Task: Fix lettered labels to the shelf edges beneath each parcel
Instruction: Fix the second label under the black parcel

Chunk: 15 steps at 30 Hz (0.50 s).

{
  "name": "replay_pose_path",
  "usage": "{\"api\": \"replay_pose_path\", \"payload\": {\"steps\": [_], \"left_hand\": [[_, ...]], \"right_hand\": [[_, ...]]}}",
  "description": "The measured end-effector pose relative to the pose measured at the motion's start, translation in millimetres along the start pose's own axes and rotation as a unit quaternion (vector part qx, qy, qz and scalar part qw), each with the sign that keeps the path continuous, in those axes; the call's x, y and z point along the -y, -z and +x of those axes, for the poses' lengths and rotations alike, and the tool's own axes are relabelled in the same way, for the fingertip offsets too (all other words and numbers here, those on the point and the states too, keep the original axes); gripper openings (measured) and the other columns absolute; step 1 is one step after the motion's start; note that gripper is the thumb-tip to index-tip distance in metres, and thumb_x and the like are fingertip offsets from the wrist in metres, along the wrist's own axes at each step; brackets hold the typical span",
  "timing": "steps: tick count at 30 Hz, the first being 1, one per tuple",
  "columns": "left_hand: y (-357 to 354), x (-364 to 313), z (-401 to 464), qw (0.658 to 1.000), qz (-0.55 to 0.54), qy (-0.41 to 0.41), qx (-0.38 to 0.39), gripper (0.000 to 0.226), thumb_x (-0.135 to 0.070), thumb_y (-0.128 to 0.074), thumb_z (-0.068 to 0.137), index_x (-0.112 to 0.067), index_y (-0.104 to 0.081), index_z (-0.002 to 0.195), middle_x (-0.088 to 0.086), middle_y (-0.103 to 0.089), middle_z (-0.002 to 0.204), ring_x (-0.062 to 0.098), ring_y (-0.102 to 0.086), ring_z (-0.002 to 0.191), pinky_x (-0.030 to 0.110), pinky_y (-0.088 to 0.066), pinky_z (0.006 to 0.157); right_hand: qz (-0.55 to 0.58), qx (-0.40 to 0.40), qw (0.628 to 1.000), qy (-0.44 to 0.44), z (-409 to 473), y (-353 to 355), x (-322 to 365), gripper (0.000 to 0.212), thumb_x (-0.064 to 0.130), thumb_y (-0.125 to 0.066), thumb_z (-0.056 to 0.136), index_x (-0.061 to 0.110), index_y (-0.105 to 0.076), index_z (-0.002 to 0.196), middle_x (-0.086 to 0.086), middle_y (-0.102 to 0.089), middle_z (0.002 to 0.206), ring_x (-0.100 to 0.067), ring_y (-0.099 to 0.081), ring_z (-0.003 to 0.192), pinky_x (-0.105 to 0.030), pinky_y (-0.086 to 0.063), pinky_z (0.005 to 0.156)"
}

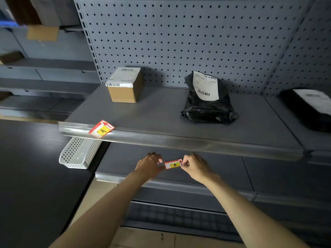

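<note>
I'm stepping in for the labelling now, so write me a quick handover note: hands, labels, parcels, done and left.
Left hand and right hand together pinch the B label by its ends, below the shelf edge.
Done: A label sits tilted on the edge, beneath the cardboard box.
Left: fix B beneath the black poly bag; another black parcel at far right shows no label.

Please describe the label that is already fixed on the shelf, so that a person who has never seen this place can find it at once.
Find the grey shelf before the pegboard wall, holding a cardboard box and a black bag parcel. On its clear front edge strip, below the box, sits a tilted red-and-white label. It shows "A" on yellow, whereas the similar label in the hands hangs free below.
</note>
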<state>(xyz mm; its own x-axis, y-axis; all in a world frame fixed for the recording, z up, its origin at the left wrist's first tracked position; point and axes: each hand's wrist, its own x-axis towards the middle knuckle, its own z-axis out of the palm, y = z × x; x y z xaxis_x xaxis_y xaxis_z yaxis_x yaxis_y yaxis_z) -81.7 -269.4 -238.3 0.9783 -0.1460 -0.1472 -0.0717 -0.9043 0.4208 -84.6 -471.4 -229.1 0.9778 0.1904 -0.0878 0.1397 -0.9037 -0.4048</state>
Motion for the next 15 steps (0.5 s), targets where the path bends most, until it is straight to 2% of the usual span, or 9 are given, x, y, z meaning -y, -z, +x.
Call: {"api": "replay_pose_path", "payload": {"steps": [3, 6, 9, 12, 15], "left_hand": [[-31, 10, 28, 1.000, -0.018, 0.015, -0.012, 0.037, -0.042, -0.066, 0.083, -0.024, -0.061, 0.115, 0.001, -0.059, 0.117, 0.019, -0.058, 0.105, 0.036, -0.049, 0.090], [-62, 16, 54, 0.999, -0.035, 0.011, -0.022, 0.045, -0.044, -0.066, 0.083, -0.021, -0.058, 0.122, 0.005, -0.056, 0.121, 0.023, -0.051, 0.116, 0.040, -0.044, 0.097], [-85, 21, 72, 0.999, -0.035, 0.013, -0.026, 0.052, -0.042, -0.067, 0.082, -0.017, -0.055, 0.126, 0.010, -0.050, 0.127, 0.025, -0.042, 0.122, 0.040, -0.039, 0.103], [-101, 29, 82, 0.999, -0.007, 0.029, -0.024, 0.055, -0.043, -0.071, 0.078, -0.016, -0.055, 0.124, 0.010, -0.046, 0.129, 0.026, -0.038, 0.124, 0.038, -0.034, 0.106], [-107, 34, 83, 0.999, -0.012, 0.044, -0.028, 0.051, -0.040, -0.075, 0.075, -0.017, -0.060, 0.117, 0.008, -0.051, 0.125, 0.026, -0.042, 0.121, 0.036, -0.037, 0.103]], "right_hand": [[-0.001, 0.006, 1.000, -0.003, 26, -26, -22, 0.021, 0.031, -0.060, 0.089, 0.014, -0.062, 0.100, -0.011, -0.058, 0.108, -0.029, -0.060, 0.090, -0.031, -0.041, 0.069], [0.014, 0.022, 1.000, -0.011, 46, -53, -43, 0.037, 0.038, -0.060, 0.088, 0.019, -0.056, 0.120, -0.010, -0.051, 0.117, -0.029, -0.059, 0.098, -0.031, -0.042, 0.076], [0.040, 0.038, 0.998, -0.015, 59, -76, -60, 0.053, 0.045, -0.058, 0.089, 0.025, -0.045, 0.137, -0.014, -0.044, 0.126, -0.032, -0.056, 0.109, -0.035, -0.045, 0.089], [0.063, 0.030, 0.997, -0.021, 64, -91, -69, 0.056, 0.047, -0.052, 0.092, 0.027, -0.039, 0.142, -0.016, -0.039, 0.133, -0.033, -0.049, 0.120, -0.036, -0.041, 0.096], [0.043, 0.036, 0.998, -0.011, 65, -95, -70, 0.052, 0.046, -0.051, 0.092, 0.027, -0.042, 0.140, -0.016, -0.040, 0.129, -0.033, -0.049, 0.117, -0.037, -0.041, 0.099]]}}
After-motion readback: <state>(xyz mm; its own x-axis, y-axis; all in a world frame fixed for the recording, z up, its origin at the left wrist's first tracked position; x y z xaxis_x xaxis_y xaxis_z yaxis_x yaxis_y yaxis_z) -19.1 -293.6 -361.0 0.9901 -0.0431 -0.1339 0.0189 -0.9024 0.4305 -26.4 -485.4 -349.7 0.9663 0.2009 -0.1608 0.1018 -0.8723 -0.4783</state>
